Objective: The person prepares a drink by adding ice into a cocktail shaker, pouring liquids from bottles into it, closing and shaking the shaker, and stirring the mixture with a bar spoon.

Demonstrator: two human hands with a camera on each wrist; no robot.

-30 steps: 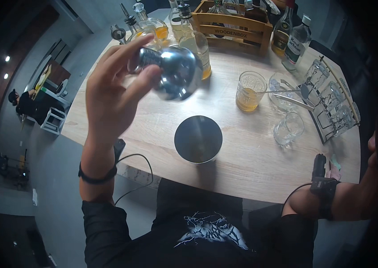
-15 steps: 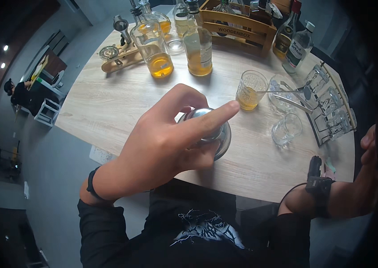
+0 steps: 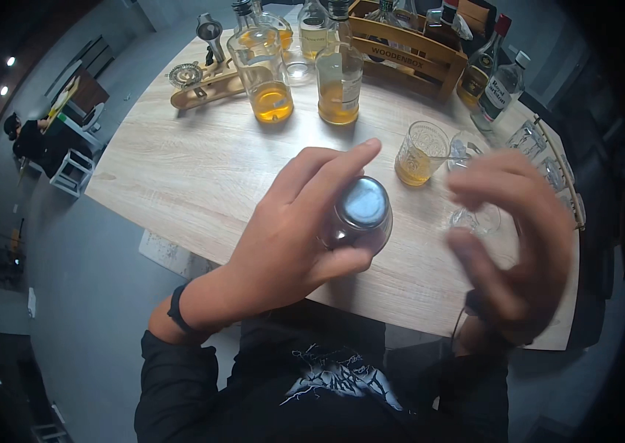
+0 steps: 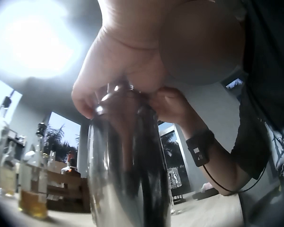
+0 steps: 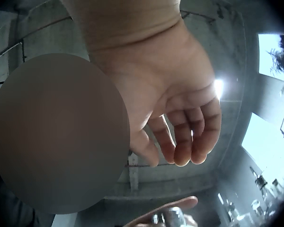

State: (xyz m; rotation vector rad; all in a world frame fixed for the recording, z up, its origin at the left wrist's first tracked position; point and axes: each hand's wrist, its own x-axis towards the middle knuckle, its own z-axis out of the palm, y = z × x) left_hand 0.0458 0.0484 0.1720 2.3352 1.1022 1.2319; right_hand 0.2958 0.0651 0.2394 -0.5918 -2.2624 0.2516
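Observation:
My left hand [image 3: 275, 236] wraps over the top of a metal cocktail shaker [image 3: 365, 203], fingers and thumb around its domed lid and the forefinger stretched out past it. From the left wrist, the shaker's shiny body [image 4: 128, 179] stands upright beneath the palm. Blurred in the head view, my right hand [image 3: 523, 244] is raised over the table's right side, apart from the shaker. Its fingers [image 5: 182, 137] are loosely bent around nothing in the right wrist view. Behind that hand, a clear glass [image 3: 478, 221] is partly hidden.
A patterned glass [image 3: 414, 171] of amber liquid stands beyond the shaker. Spirit bottles [image 3: 272, 103], a strainer [image 3: 185, 74] on a wooden stand and a jigger [image 3: 209, 31] are farther back. At the right are a wooden crate [image 3: 397, 59], a labelled bottle [image 3: 501, 92] and a glass rack [image 3: 548, 162].
The left hand brought the shaker lid from the upper left down onto the metal cup and stays around it. The right hand came in from the right edge toward the shaker.

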